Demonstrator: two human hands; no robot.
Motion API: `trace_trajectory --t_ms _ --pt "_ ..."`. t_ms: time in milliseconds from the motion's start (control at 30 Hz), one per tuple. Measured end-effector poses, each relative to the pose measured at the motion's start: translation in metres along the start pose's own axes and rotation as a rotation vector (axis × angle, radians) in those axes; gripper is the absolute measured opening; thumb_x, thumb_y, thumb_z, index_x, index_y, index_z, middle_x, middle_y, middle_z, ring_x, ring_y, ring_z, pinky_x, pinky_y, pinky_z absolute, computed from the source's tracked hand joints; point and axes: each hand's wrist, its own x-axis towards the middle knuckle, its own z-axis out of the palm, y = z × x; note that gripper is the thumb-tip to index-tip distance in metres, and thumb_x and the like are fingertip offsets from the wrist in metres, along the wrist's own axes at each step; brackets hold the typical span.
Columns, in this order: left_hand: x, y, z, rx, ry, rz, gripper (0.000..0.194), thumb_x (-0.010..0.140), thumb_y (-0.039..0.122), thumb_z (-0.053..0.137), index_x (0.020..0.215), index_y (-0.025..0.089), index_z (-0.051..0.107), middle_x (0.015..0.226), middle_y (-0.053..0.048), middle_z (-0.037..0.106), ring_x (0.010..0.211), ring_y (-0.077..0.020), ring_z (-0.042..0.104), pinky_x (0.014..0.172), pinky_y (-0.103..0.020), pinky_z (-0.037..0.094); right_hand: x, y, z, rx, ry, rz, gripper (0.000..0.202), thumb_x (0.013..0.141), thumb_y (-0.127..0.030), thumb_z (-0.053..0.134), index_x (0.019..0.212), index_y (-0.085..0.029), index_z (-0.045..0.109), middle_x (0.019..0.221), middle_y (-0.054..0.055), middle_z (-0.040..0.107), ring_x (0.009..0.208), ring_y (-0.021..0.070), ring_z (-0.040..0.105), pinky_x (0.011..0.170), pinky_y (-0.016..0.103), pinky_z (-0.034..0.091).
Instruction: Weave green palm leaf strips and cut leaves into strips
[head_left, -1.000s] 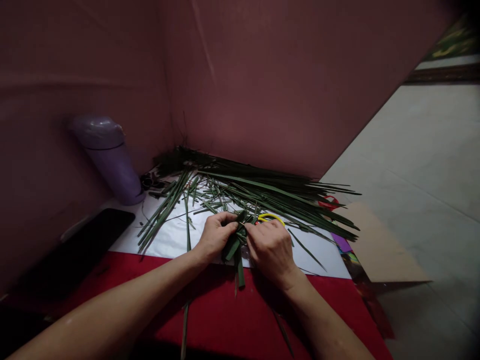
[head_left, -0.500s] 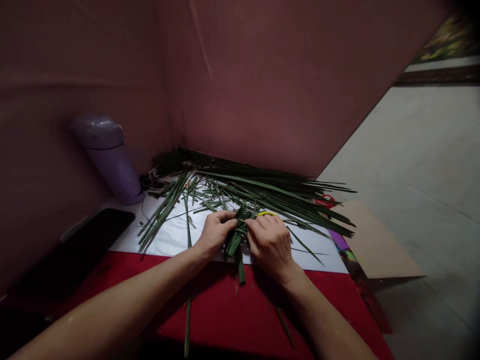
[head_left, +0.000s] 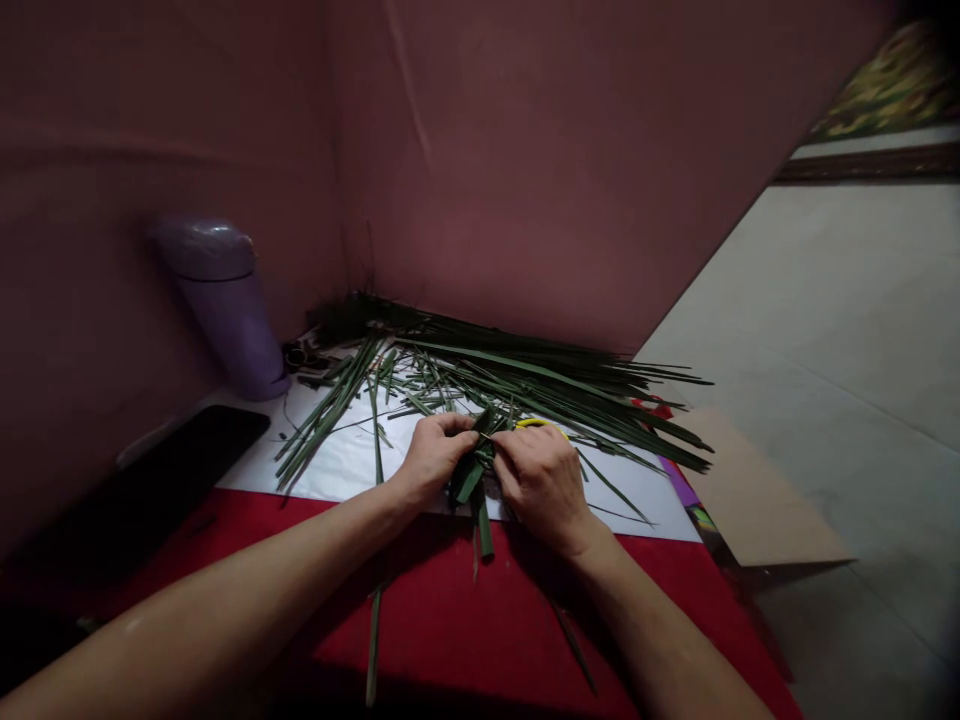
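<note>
My left hand (head_left: 433, 458) is closed, thumb and fingers pinching a bundle of folded green leaf strips (head_left: 470, 480) over the front edge of the white sheet. On the bundle's other side, my right hand (head_left: 544, 485) is closed too, its thumb and forefinger pinching the end of a thin pale strip (head_left: 486, 436) that runs between both hands. One wide leaf end hangs from the bundle toward me. Just behind my right hand a yellow loop (head_left: 534, 423), which looks like a scissors handle, shows in part; the rest of it is hidden.
Long green leaves (head_left: 555, 375) lie piled along the back wall, with short cut pieces before them. A purple tumbler (head_left: 236, 325) and a black phone-like slab (head_left: 202, 450) are at left. White sheet (head_left: 330, 475) covers part of the red tabletop (head_left: 442, 630). Cardboard (head_left: 765, 500) lies at right.
The camera view has shifted slightly. Both hands keep their pinch on the leaf bundle and strip, with hardly any movement between them.
</note>
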Motion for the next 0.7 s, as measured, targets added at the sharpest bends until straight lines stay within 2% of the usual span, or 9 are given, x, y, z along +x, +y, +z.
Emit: trace_trajectory --t_ms 267,700 --pt "-0.0028 0.0011 0.0016 0.158 0.031 0.145 0.011 0.062 0.016 0.057 0.070 0.013 0.064 0.063 0.001 0.061 0.059 -0.0110 0.053 0.056 -0.021 0.041 -0.0025 -0.0041 0.0045 0.039 0.034 0.007 0.014 0.079 -0.015 0.048 0.073 -0.017 0.060 0.065 0.003 0.062 0.063 0.0164 0.052 0.069 0.029 0.030" --pt "-0.0042 -0.0053 0.0015 0.258 0.039 0.222 0.014 0.064 0.015 0.055 0.072 0.013 0.066 0.068 -0.003 0.065 0.064 -0.0135 0.056 0.058 -0.023 0.043 -0.0036 -0.0087 0.0085 0.106 0.054 0.042 0.015 0.077 -0.013 0.047 0.068 -0.017 0.058 0.061 0.003 0.062 0.059 0.0159 0.052 0.065 0.027 0.031"
